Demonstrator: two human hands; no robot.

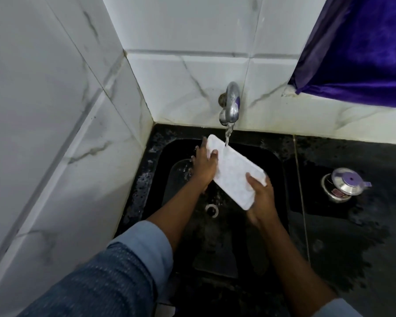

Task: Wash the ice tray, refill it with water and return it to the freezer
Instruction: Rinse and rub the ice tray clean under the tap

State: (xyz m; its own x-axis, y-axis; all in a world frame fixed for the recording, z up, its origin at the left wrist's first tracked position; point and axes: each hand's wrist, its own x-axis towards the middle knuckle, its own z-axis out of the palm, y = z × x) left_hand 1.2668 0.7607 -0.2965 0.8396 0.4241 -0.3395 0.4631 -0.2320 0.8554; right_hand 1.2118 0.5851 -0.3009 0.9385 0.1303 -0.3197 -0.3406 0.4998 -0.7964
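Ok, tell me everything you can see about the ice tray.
The ice tray is a white rectangle with rounded corners, seemingly plastic, its face faintly mottled. It is held tilted over the black sink, the left hand gripping its far end, the right hand its near end. Water from the tap strikes its far end.

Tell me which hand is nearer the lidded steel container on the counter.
Right. The right hand grips the near end of the ice tray, on the side toward the steel container; the left hand holds its far end, farther away.
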